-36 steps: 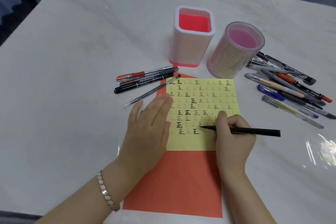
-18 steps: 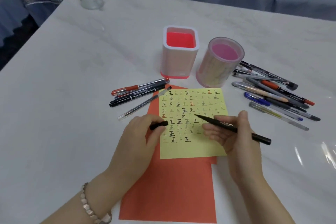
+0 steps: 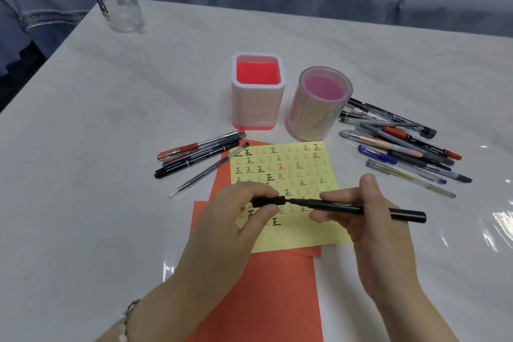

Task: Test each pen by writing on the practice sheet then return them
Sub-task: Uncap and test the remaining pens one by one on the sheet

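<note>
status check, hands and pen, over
Left hand pinches black cap. Right hand holds black pen, tip at cap mouth, above practice sheet. Nothing blocking.

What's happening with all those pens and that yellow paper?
Someone is trying out pens. The right hand holds a black pen over the yellow practice sheet, which is dotted with written marks. The left hand pinches the cap right at the pen's tip, as if to close it. A few pens lie left of the sheet, and a bigger pile lies to its right. The square holder and the round holder behind it hold no pens.
</note>
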`<state>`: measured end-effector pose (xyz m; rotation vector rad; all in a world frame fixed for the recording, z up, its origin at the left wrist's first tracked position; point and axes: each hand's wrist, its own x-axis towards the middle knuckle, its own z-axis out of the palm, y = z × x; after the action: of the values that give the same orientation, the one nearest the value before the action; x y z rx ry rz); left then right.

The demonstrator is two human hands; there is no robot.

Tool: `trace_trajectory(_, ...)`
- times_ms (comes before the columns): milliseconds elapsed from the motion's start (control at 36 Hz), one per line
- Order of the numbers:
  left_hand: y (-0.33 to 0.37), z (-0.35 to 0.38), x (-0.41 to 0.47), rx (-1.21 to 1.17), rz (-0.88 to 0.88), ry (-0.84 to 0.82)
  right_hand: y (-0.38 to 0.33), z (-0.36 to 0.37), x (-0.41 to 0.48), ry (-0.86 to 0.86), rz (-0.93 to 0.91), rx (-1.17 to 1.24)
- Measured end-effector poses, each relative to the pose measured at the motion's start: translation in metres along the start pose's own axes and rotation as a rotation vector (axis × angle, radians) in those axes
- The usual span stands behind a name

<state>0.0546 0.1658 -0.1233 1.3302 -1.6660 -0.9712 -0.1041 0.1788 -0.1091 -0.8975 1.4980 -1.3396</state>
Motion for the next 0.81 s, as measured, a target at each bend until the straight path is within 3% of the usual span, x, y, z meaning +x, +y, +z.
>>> trace_trajectory(333, 0.001, 0.003, 0.002, 0.03, 0.058, -0.013, 0.002, -0.003, 0.001, -0.024, -0.034, -0.043)
trace_trajectory(583, -0.001, 0.011, 0.013, 0.083, 0.214, -0.198, -0.004, -0.009, 0.005, -0.042, 0.021, 0.034)
trace_trajectory(722, 0.011, 0.021, 0.019, -0.038, 0.019, -0.352, 0.003, -0.02, 0.008, -0.048, -0.068, -0.043)
trace_trajectory(806, 0.018, 0.027, 0.03, -0.261, -0.261, -0.543, 0.003, -0.034, 0.013, -0.115, -0.098, -0.084)
